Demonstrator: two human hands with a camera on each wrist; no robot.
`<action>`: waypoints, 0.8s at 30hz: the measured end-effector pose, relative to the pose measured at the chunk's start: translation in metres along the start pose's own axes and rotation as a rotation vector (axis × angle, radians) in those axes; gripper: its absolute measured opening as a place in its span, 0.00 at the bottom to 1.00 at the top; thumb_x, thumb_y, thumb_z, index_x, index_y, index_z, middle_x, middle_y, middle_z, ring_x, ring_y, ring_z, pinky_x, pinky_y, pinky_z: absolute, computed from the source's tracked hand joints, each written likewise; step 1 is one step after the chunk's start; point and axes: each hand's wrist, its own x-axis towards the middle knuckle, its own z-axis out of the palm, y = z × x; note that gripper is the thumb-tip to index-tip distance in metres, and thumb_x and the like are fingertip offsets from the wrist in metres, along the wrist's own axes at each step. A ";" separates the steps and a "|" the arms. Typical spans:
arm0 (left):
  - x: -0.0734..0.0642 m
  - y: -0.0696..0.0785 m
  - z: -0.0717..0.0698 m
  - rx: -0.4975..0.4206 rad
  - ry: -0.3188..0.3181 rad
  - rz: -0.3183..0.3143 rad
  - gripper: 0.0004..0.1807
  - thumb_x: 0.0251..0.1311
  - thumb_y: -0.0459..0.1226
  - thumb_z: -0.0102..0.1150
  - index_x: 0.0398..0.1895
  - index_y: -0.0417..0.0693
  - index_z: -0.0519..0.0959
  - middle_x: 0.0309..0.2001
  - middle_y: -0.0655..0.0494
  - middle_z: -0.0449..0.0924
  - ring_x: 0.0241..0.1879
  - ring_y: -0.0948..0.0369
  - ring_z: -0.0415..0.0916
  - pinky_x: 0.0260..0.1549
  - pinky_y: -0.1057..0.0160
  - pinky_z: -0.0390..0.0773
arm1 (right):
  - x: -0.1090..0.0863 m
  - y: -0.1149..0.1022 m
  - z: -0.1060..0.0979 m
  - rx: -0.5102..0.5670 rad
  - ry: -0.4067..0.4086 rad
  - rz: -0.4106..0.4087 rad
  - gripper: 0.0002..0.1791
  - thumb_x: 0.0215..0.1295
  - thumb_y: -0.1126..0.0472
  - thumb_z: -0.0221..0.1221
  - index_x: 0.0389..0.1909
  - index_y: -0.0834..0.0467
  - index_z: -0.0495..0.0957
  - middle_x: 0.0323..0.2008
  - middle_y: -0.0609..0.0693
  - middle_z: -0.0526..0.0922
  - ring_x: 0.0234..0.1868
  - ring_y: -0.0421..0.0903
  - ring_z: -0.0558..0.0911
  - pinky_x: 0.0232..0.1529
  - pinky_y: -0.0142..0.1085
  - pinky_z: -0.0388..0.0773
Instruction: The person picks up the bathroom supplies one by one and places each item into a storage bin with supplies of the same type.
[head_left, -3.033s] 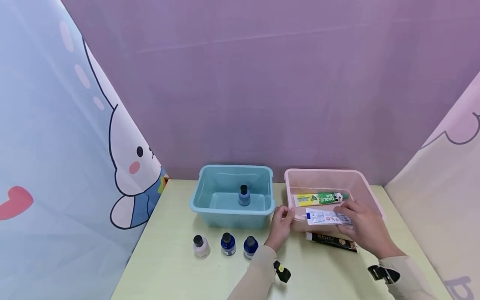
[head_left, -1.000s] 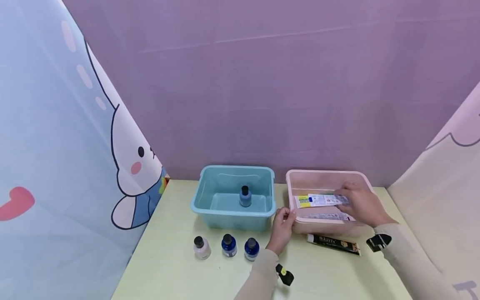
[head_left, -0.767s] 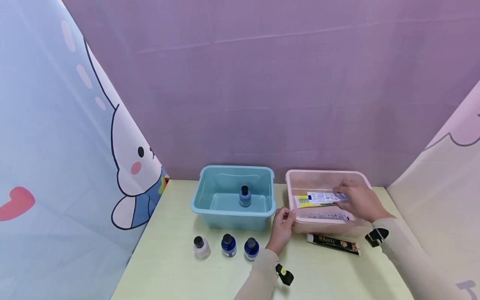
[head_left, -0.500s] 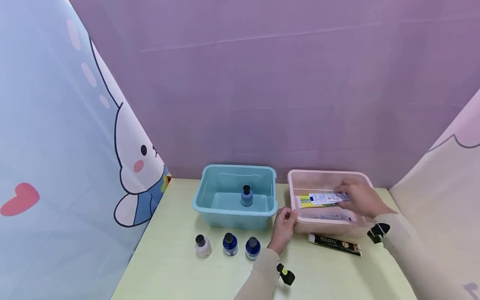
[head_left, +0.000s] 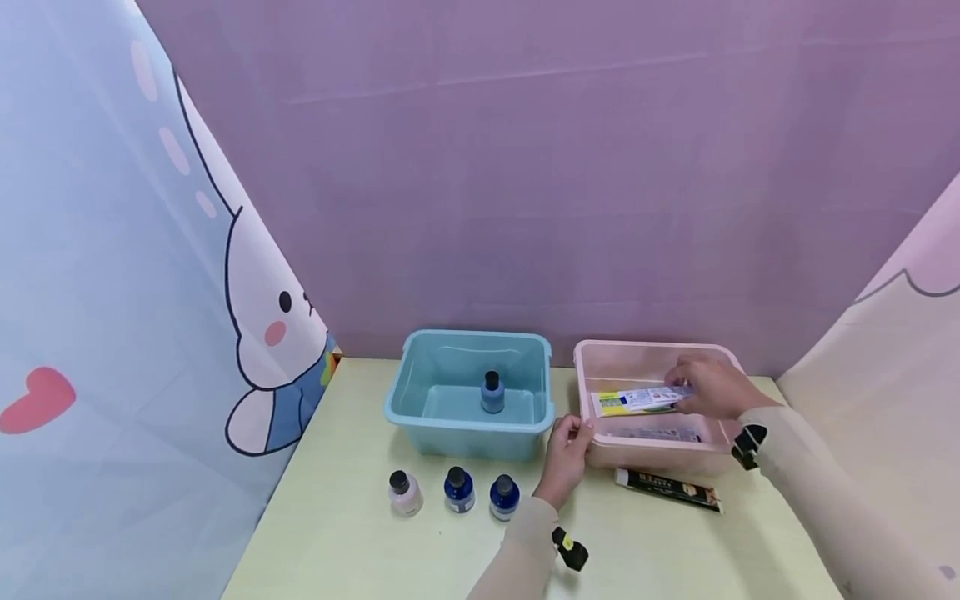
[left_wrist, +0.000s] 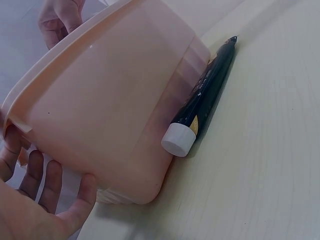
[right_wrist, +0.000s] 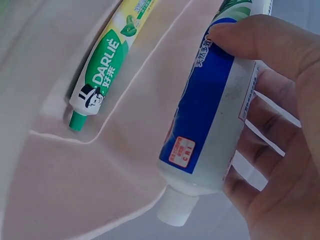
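My right hand [head_left: 708,387] is inside the pink bin [head_left: 652,457], pinching a blue-and-white toothpaste tube [right_wrist: 215,100] between thumb and fingers. Its white cap points down in the right wrist view. In the head view the tube overlaps a yellow-and-green DARLIE toothpaste tube [right_wrist: 107,62], which lies on the bin's floor. Another pale tube [head_left: 663,434] shows along the bin's front side. My left hand [head_left: 566,454] grips the bin's front left corner, thumb at the rim, with fingers against the outside in the left wrist view. A black toothpaste tube [left_wrist: 205,95] with a white cap lies before the bin.
Left of the pink bin stands a teal bin [head_left: 468,427] with a blue black-capped bottle [head_left: 492,396] inside. In front of it on the table [head_left: 337,533] stand a pale pink bottle [head_left: 406,497] and two dark blue bottles [head_left: 459,493]. A purple curtain [head_left: 480,192] hangs behind.
Three seconds ago the right hand held a white tube above the bin's front rim. Now it is farther back, low over the DARLIE tube. The left hand has kept its grip on the bin.
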 end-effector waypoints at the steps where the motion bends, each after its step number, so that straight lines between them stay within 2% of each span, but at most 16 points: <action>1: 0.000 0.000 0.000 0.000 0.000 -0.002 0.13 0.76 0.51 0.51 0.39 0.54 0.75 0.46 0.63 0.68 0.47 0.62 0.70 0.48 0.58 0.79 | 0.001 0.000 -0.001 0.005 -0.013 0.006 0.15 0.42 0.64 0.76 0.35 0.53 0.88 0.34 0.44 0.83 0.36 0.43 0.80 0.41 0.46 0.79; 8: -0.001 0.000 0.000 -0.001 -0.003 0.016 0.12 0.77 0.49 0.51 0.39 0.53 0.75 0.46 0.63 0.69 0.46 0.62 0.70 0.47 0.57 0.79 | 0.008 0.001 0.000 0.009 -0.072 0.035 0.15 0.43 0.63 0.77 0.35 0.53 0.87 0.35 0.45 0.84 0.36 0.44 0.81 0.43 0.46 0.79; 15: -0.001 0.000 0.000 -0.006 -0.005 0.022 0.12 0.77 0.48 0.50 0.39 0.51 0.75 0.47 0.61 0.69 0.45 0.62 0.70 0.47 0.54 0.80 | 0.014 0.003 0.006 -0.027 -0.088 0.052 0.14 0.39 0.60 0.78 0.30 0.49 0.87 0.33 0.42 0.84 0.34 0.41 0.79 0.42 0.45 0.78; 24: -0.001 0.002 0.001 -0.011 0.000 0.004 0.13 0.77 0.49 0.51 0.39 0.52 0.75 0.47 0.62 0.68 0.47 0.61 0.70 0.51 0.50 0.79 | 0.022 0.005 0.009 -0.020 -0.223 0.116 0.13 0.43 0.59 0.79 0.29 0.46 0.85 0.32 0.41 0.83 0.34 0.42 0.77 0.41 0.46 0.77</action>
